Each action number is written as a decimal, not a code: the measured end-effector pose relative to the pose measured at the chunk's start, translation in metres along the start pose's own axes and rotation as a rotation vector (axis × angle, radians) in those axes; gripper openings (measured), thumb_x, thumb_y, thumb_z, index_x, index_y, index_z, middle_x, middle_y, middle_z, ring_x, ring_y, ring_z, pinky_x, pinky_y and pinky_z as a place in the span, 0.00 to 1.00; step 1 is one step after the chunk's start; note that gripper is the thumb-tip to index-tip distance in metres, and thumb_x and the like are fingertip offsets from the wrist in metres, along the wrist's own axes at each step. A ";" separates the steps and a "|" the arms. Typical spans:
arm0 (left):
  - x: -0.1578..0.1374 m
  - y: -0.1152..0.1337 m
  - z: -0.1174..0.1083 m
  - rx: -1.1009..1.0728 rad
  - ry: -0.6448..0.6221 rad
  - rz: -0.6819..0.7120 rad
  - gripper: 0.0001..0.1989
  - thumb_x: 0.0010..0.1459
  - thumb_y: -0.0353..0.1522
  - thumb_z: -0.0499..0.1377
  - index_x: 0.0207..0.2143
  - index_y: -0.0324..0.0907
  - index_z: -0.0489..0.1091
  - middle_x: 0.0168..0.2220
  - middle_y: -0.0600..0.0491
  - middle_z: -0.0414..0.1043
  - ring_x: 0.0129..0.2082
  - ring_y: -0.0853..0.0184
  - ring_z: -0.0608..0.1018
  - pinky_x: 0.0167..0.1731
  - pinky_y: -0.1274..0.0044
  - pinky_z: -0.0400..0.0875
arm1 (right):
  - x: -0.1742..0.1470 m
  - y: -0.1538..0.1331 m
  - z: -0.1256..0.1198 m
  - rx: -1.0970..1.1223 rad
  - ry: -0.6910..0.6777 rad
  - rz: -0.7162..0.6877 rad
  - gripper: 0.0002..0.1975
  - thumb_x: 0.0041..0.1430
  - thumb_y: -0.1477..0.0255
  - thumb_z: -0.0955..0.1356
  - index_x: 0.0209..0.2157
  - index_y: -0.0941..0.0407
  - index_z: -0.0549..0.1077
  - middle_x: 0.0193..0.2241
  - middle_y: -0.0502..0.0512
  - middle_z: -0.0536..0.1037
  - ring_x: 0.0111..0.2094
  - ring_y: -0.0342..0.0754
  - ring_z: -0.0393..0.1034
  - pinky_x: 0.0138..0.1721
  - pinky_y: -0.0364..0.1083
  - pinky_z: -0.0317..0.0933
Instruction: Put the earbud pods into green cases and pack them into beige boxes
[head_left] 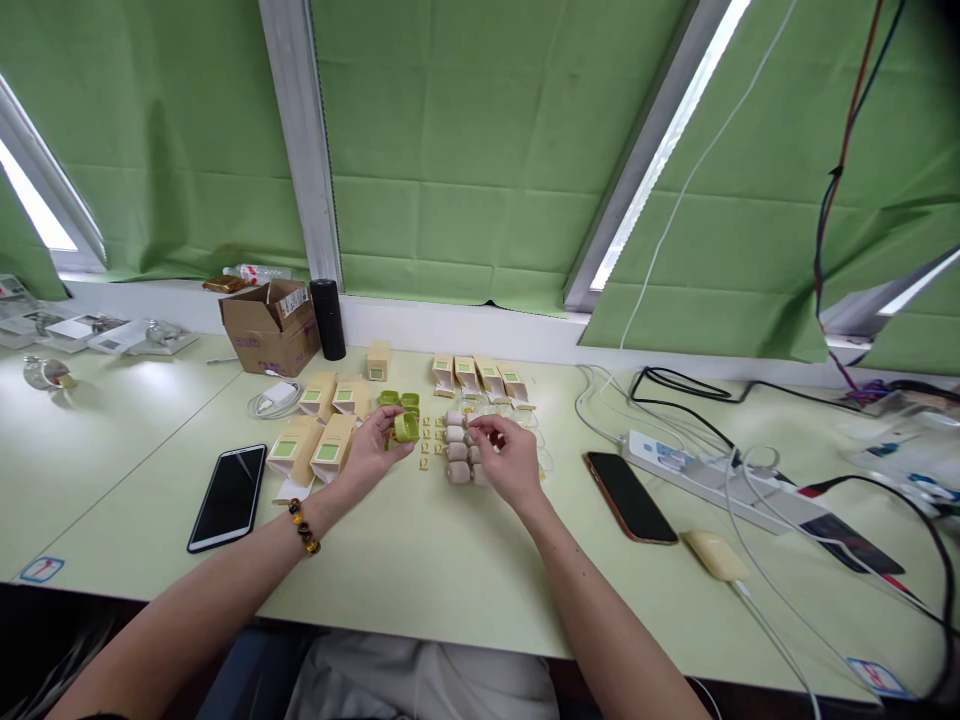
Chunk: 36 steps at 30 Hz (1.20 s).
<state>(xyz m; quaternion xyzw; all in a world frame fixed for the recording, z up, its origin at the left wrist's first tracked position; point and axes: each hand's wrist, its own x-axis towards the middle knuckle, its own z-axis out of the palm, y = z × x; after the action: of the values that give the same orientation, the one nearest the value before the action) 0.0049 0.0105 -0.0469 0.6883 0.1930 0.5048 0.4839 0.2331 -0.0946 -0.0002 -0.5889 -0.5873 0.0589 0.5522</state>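
Observation:
My left hand (373, 446) grips a small green cup-like case (406, 428), tilted so that its hollow faces me. Behind it, more green cases (388, 398) lie close together on the table. My right hand (510, 455) hovers at a cluster of small beige rounded blocks (458, 472), thumb and fingertips pinched together. Whatever may be between those fingertips is too small to make out, and the hand covers part of the cluster. Small yellow clip-like pieces (424, 450) lie in columns between my two hands.
Open cardboard boxes with green labels (296, 440) lie at left, others (466, 373) behind. A dark phone (229, 497) flanks each side, one more phone (630, 497) at right. A power strip (705, 480) with cables, brown carton (271, 328) and black cylinder (328, 320) stand around.

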 end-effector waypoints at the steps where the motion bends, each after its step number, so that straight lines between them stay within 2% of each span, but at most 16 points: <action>1: 0.000 0.000 0.000 -0.021 0.001 0.008 0.30 0.56 0.41 0.74 0.55 0.42 0.67 0.51 0.41 0.78 0.49 0.58 0.82 0.49 0.64 0.79 | 0.001 0.000 -0.002 -0.124 -0.044 -0.073 0.05 0.61 0.70 0.70 0.35 0.53 0.80 0.28 0.53 0.81 0.32 0.51 0.69 0.33 0.48 0.62; 3: 0.000 0.002 0.001 -0.052 -0.003 0.013 0.30 0.56 0.40 0.74 0.55 0.42 0.66 0.52 0.40 0.78 0.50 0.58 0.82 0.50 0.64 0.78 | 0.001 -0.004 -0.004 -0.364 -0.159 -0.198 0.05 0.57 0.75 0.71 0.34 0.53 0.80 0.31 0.55 0.82 0.37 0.55 0.70 0.35 0.50 0.61; 5: -0.001 0.005 0.003 -0.086 -0.002 0.003 0.29 0.56 0.39 0.75 0.54 0.42 0.66 0.53 0.41 0.79 0.51 0.58 0.82 0.51 0.63 0.77 | -0.001 -0.010 -0.004 -0.559 -0.296 -0.264 0.06 0.53 0.77 0.73 0.34 0.53 0.81 0.33 0.57 0.82 0.41 0.57 0.70 0.37 0.51 0.61; 10: -0.003 0.017 0.008 -0.185 0.043 -0.072 0.28 0.53 0.34 0.77 0.52 0.44 0.68 0.54 0.43 0.79 0.52 0.57 0.81 0.54 0.63 0.75 | -0.007 -0.028 -0.006 -0.819 -0.540 -0.280 0.12 0.55 0.70 0.75 0.43 0.54 0.81 0.43 0.61 0.81 0.49 0.60 0.67 0.45 0.54 0.60; 14: -0.003 0.021 0.011 -0.205 0.059 -0.084 0.28 0.51 0.33 0.77 0.51 0.44 0.68 0.54 0.43 0.79 0.54 0.56 0.80 0.56 0.63 0.72 | -0.013 -0.028 -0.003 -0.921 -0.607 -0.309 0.12 0.56 0.72 0.73 0.43 0.57 0.79 0.46 0.64 0.79 0.51 0.61 0.66 0.44 0.54 0.58; 18: -0.004 0.022 0.013 -0.206 0.066 -0.070 0.28 0.52 0.33 0.77 0.51 0.44 0.67 0.54 0.43 0.79 0.56 0.55 0.79 0.57 0.63 0.71 | -0.020 -0.021 0.005 -0.954 -0.593 -0.337 0.09 0.58 0.77 0.70 0.41 0.59 0.79 0.45 0.66 0.78 0.49 0.61 0.66 0.43 0.54 0.57; 21: -0.006 0.024 0.014 -0.185 0.067 -0.061 0.27 0.53 0.33 0.75 0.51 0.44 0.67 0.55 0.43 0.79 0.56 0.56 0.79 0.56 0.64 0.71 | -0.022 -0.020 0.005 -0.914 -0.579 -0.351 0.10 0.56 0.80 0.70 0.40 0.59 0.79 0.45 0.66 0.78 0.49 0.61 0.66 0.43 0.54 0.58; 24: -0.008 0.029 0.015 -0.153 0.065 -0.062 0.26 0.55 0.31 0.74 0.51 0.45 0.66 0.57 0.43 0.78 0.57 0.56 0.79 0.56 0.65 0.71 | -0.017 -0.024 -0.001 -0.694 -0.498 -0.275 0.13 0.55 0.79 0.72 0.43 0.56 0.79 0.46 0.62 0.79 0.50 0.60 0.67 0.43 0.53 0.61; 28: -0.009 0.035 0.016 -0.109 0.068 -0.047 0.26 0.56 0.31 0.73 0.52 0.45 0.66 0.58 0.43 0.78 0.59 0.56 0.78 0.59 0.64 0.71 | 0.000 -0.031 -0.003 -0.069 -0.284 -0.065 0.12 0.58 0.72 0.74 0.44 0.51 0.78 0.49 0.57 0.79 0.51 0.57 0.70 0.42 0.51 0.65; 30: -0.009 0.036 0.016 -0.076 0.069 -0.039 0.26 0.56 0.32 0.73 0.53 0.45 0.66 0.58 0.43 0.77 0.59 0.56 0.78 0.59 0.64 0.71 | 0.007 -0.032 0.005 0.288 -0.212 0.066 0.12 0.56 0.68 0.76 0.42 0.51 0.79 0.46 0.56 0.81 0.46 0.54 0.73 0.41 0.50 0.67; 32: -0.010 0.036 0.016 -0.038 0.073 -0.034 0.25 0.56 0.32 0.72 0.53 0.45 0.66 0.58 0.43 0.77 0.58 0.55 0.79 0.58 0.64 0.72 | 0.009 -0.028 0.018 0.611 -0.123 0.176 0.16 0.54 0.64 0.78 0.43 0.52 0.79 0.43 0.55 0.81 0.42 0.52 0.74 0.42 0.50 0.69; 36: -0.011 0.037 0.015 0.013 0.086 -0.011 0.24 0.58 0.31 0.71 0.53 0.46 0.66 0.58 0.43 0.77 0.59 0.56 0.79 0.58 0.64 0.73 | -0.003 -0.016 0.041 1.003 -0.062 0.358 0.20 0.50 0.59 0.81 0.43 0.52 0.81 0.38 0.53 0.81 0.35 0.47 0.72 0.35 0.47 0.69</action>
<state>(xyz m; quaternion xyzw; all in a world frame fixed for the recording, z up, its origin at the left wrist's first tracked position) 0.0051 -0.0211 -0.0211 0.6682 0.2205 0.5300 0.4733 0.1930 -0.0778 -0.0064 -0.3417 -0.3935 0.4429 0.7296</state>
